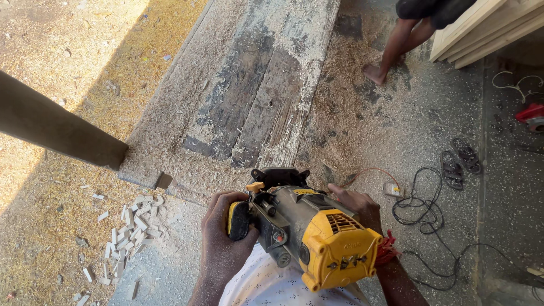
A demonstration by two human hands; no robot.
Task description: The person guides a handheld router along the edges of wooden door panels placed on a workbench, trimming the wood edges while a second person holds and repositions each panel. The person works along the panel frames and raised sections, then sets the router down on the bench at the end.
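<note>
Power tool (309, 235), yellow and grey body, held low in the head view at about 6 o'clock, above the person's white patterned shirt (266, 286). Left hand (224, 241) is clenched around the black-and-yellow handle at the tool's 9 o'clock side, fingers wrapped round it. Right hand (357, 205) rests against the tool body at its 2 o'clock side; palm is hidden behind the housing, so cannot tell whether it grasps or only steadies. Red band (387, 249) at the right wrist.

Weathered wooden planks (255, 96) lie at 12 o'clock of the tool, coated in sawdust. Pile of small pale wood offcuts (127, 229) on the floor at 9 o'clock. Black cable (430, 218) loops across the floor at 3 o'clock, near a small socket box (392, 190). Pair of sandals (460, 161) at 2 o'clock. Another person's bare legs (396, 48) stand at 1 o'clock, beside stacked pale boards (481, 28).
</note>
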